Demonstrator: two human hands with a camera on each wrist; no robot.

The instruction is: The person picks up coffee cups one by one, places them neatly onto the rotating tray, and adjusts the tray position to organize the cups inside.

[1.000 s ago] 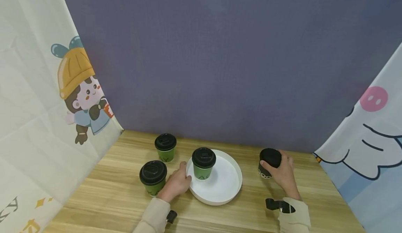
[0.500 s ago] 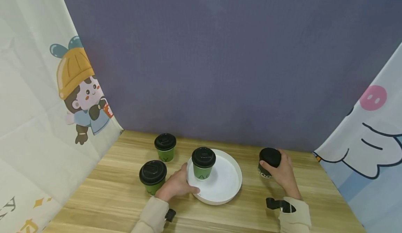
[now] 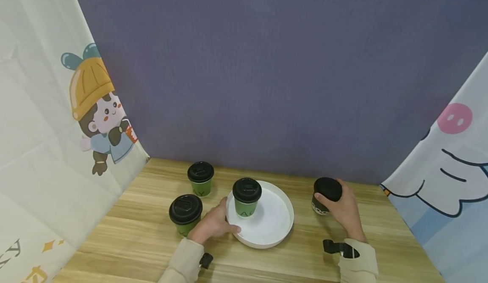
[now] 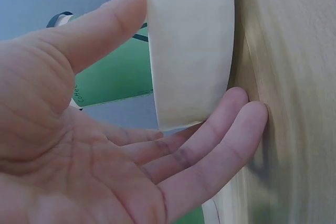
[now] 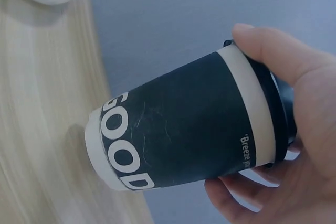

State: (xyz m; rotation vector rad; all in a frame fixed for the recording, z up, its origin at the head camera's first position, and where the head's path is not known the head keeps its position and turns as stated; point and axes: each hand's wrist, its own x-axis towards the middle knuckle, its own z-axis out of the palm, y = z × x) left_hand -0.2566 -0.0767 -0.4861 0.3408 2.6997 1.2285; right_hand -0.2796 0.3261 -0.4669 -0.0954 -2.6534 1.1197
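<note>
My right hand (image 3: 346,210) grips a black paper coffee cup (image 3: 319,206) by its lid, thumb on one side and fingers on the other. In the right wrist view this cup (image 5: 178,124) shows white "GOOD" lettering, its base just off the wood. The left hand (image 3: 214,223) holds the left edge of a round white tray (image 3: 267,245); in the left wrist view, the thumb lies at the rim of the tray (image 4: 191,51) and the fingertips reach its lower edge. On the tray stands a green paper coffee cup (image 3: 245,207) with a black lid.
Two more green coffee cups with black lids stand left of the tray, one farther back (image 3: 201,187) and one nearer (image 3: 187,228), close to the left forearm. A purple-grey cloth (image 3: 244,84) rises behind the wooden table (image 3: 133,223). Printed cloths flank both sides.
The left thumb has come over the tray's rim, and the hand has taken hold of its edge. The black cup in my right hand has risen slightly. The green cups have stayed put.
</note>
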